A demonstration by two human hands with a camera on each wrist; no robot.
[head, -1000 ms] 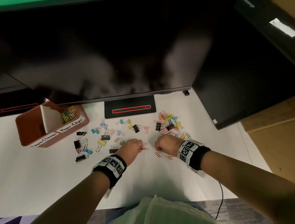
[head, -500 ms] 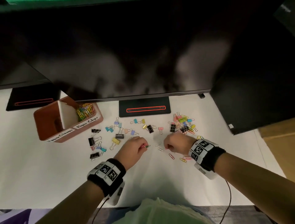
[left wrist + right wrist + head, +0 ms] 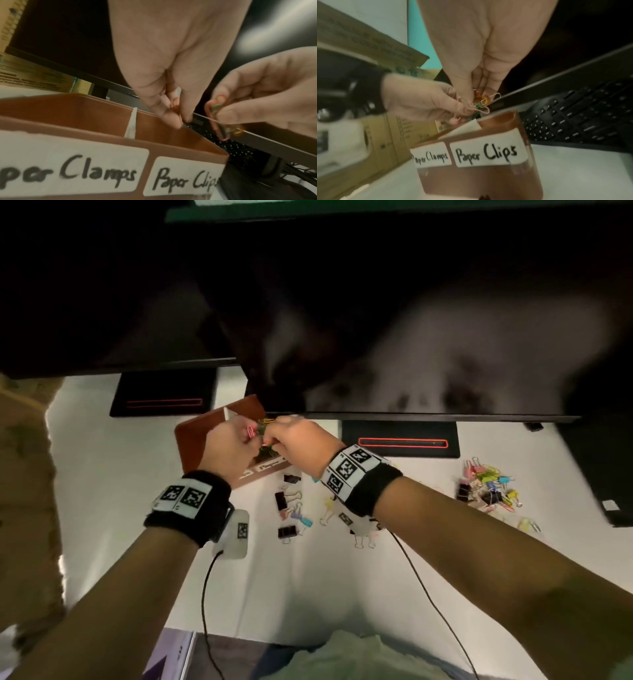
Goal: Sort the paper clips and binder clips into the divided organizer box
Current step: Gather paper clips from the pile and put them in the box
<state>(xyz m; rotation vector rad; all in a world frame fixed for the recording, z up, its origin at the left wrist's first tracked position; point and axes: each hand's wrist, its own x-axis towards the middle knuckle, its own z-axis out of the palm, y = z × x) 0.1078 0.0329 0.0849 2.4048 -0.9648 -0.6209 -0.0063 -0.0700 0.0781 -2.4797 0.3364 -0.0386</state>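
The brown divided organizer box point(image 3: 195, 440) stands under the monitor's edge, labelled "Paper Clamps" point(image 3: 68, 174) and "Paper Clips" point(image 3: 488, 152), with a white divider point(image 3: 132, 121). Both hands hover just above the Paper Clips side. My left hand point(image 3: 251, 436) pinches pink paper clips point(image 3: 175, 104). My right hand point(image 3: 270, 440) pinches a small bunch of coloured paper clips point(image 3: 485, 100). The fingertips of the two hands nearly touch. Loose binder clips point(image 3: 287, 503) lie on the white table behind my right wrist, and a mixed pile of clips point(image 3: 486, 487) lies far right.
A big dark monitor point(image 3: 411, 320) overhangs the box, its stand base point(image 3: 400, 440) to the right. A black keyboard point(image 3: 582, 115) sits right of the box. Cardboard boxes point(image 3: 368, 135) stand at the left. Cables point(image 3: 205, 594) trail from my wrists.
Both hands have lifted off the table with paper clips and moved left and back to above the box's Paper Clips side. The head view has swung left with them.
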